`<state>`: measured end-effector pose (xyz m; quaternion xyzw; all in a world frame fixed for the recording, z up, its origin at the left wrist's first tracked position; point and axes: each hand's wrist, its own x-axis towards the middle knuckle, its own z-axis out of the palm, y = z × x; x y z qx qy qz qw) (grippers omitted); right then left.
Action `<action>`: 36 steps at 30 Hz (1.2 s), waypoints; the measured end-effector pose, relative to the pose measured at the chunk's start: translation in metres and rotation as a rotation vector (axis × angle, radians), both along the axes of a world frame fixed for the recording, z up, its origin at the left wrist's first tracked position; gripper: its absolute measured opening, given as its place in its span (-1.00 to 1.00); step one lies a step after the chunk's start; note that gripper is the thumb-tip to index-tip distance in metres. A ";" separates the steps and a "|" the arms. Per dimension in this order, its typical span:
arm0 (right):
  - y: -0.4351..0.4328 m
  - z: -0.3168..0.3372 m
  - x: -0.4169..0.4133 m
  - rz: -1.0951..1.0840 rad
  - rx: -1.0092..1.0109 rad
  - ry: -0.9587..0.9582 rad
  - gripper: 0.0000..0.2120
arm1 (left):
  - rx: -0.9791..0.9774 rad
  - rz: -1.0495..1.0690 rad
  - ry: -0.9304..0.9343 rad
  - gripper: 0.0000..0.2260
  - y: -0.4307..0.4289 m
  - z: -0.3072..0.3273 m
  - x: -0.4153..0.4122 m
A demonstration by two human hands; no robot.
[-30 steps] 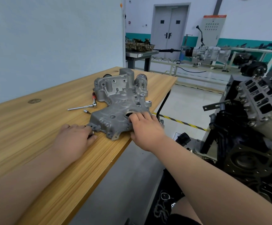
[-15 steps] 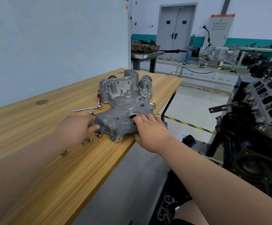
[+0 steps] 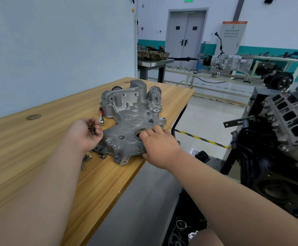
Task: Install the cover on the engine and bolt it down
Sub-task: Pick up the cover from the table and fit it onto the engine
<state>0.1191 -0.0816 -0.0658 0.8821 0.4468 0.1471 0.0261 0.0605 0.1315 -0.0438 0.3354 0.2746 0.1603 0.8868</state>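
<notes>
Grey cast-aluminium cover [image 3: 127, 125] lies flat on wooden tabletop [image 3: 29, 148], by its right edge. It is not yet on the black engine block [image 3: 278, 153], which sits on a stand well apart to the right. Right hand [image 3: 159, 148] grips the cover's near end, fingers [image 3: 150, 133] hooked into the round bore. Left hand [image 3: 85, 134] is curled round a few dark bolts [image 3: 92, 127]; silver bolts [image 3: 87, 158] lie loose beside the cover. Fitting and all bolting left.

On table [image 3: 38, 157], cover [image 3: 127, 125] near right edge (bolts [image 3: 86, 158] beside its near-left corner); engine [image 3: 278, 139] right of table.
</notes>
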 end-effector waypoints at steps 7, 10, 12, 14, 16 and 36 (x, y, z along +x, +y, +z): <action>-0.008 0.006 0.017 -0.085 0.036 0.028 -0.64 | 0.225 -0.090 0.067 -0.72 0.002 0.016 -0.001; -0.020 0.001 0.025 -0.184 0.078 0.097 -0.64 | 0.507 -0.087 0.239 -0.80 -0.004 0.011 0.006; -0.023 0.003 0.025 -0.213 0.074 0.106 -0.64 | 0.756 -0.038 0.335 -0.83 -0.008 0.006 0.011; -0.022 0.003 0.020 -0.215 0.044 0.103 -0.64 | 1.104 -0.017 0.417 -0.72 -0.013 -0.003 0.017; -0.024 0.011 0.018 -0.166 -0.029 0.165 -0.64 | 1.416 -0.048 0.466 -0.61 -0.019 -0.013 0.020; -0.015 0.017 0.085 -0.606 0.330 0.793 -0.33 | 0.040 -0.116 -0.044 -0.70 -0.020 0.004 0.020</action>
